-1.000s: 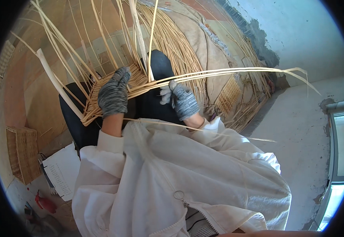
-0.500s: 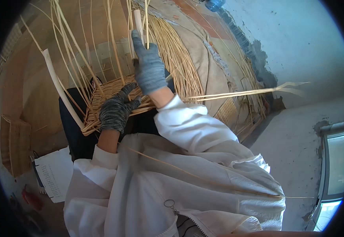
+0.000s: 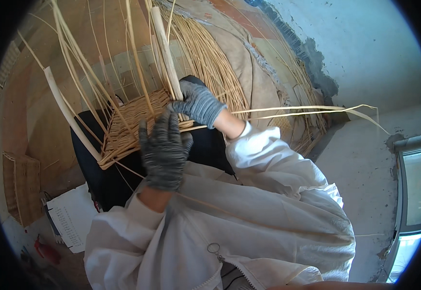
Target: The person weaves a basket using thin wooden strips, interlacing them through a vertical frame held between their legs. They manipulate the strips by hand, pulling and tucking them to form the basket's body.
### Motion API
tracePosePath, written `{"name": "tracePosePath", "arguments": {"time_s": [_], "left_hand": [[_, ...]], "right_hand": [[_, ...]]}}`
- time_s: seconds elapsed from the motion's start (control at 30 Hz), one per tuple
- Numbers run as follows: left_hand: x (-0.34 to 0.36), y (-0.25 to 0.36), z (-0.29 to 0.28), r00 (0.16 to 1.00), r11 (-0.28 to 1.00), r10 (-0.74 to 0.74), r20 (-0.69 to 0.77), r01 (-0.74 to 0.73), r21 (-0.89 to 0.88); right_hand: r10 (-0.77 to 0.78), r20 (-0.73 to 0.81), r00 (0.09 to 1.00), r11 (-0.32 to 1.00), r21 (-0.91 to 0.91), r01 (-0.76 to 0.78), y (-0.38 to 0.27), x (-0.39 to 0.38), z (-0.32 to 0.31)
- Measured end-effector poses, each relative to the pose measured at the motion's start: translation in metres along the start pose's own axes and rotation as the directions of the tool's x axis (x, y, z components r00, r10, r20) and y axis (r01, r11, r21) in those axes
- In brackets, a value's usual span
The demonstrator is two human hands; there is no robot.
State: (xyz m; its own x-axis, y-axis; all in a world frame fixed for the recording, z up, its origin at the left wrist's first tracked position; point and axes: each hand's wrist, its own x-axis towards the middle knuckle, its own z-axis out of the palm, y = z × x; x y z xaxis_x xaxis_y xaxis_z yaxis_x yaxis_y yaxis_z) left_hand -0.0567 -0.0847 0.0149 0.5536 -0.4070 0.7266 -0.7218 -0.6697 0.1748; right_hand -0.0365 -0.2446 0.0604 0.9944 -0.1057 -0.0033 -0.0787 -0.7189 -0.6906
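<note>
A half-woven wicker basket (image 3: pixel 130 121) is resting across the worker's dark-trousered knees (image 3: pixel 210 145), just beyond and to the left of the gloved left hand (image 3: pixel 164 154), the lap apparently serving as a bench that is leaving both hands available. That hand is hovering by the near edge with fingers spread, slightly blurred; from where I am standing, I cannot tell whether it is touching the weave. The right hand (image 3: pixel 198 104) is bending around the foot of a thick pale stake (image 3: pixel 166 53) at the basket's right corner, probably steadying it, though the glove is hiding what the fingertips are pinching. A matching stake (image 3: pixel 69 118) is rising at the far-left corner, and thin upright rods (image 3: pixel 136 55) are standing between the two, crowding the space ahead of the left hand. Two long strands (image 3: pixel 287 108) are running out to the right of the right hand, seemingly left loose for their length, and reaching toward the wall (image 3: pixel 360 58). Beyond the right hand, a bundle of rods (image 3: pixel 215 63) is lying beside rumpled sacking (image 3: pixel 256 82), hemming in that side. Well to the left of the left hand, a finished-looking basket (image 3: pixel 24 188) is standing near a white sheet of paper (image 3: pixel 70 217) and a red object (image 3: pixel 46 251).
</note>
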Motion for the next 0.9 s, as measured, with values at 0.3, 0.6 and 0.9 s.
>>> {"name": "tracePosePath", "arguments": {"time_s": [0.3, 0.6, 0.9], "left_hand": [[-0.028, -0.041, 0.048, 0.905, 0.910, 0.408, 0.122, -0.413, 0.025], [0.048, -0.073, -0.054, 0.993, 0.994, 0.104, 0.058, -0.105, 0.014], [0.071, -0.136, -0.008, 0.893, 0.986, -0.034, 0.450, -0.045, 0.163]], "right_hand": [[-0.069, 0.012, 0.998, 0.997, -0.017, 0.069, -0.002, -0.019, 0.006], [-0.057, -0.148, 0.987, 0.998, -0.033, 0.052, 0.012, -0.039, 0.006], [-0.048, -0.089, 0.995, 0.996, 0.070, 0.055, 0.000, -0.051, 0.008]]}}
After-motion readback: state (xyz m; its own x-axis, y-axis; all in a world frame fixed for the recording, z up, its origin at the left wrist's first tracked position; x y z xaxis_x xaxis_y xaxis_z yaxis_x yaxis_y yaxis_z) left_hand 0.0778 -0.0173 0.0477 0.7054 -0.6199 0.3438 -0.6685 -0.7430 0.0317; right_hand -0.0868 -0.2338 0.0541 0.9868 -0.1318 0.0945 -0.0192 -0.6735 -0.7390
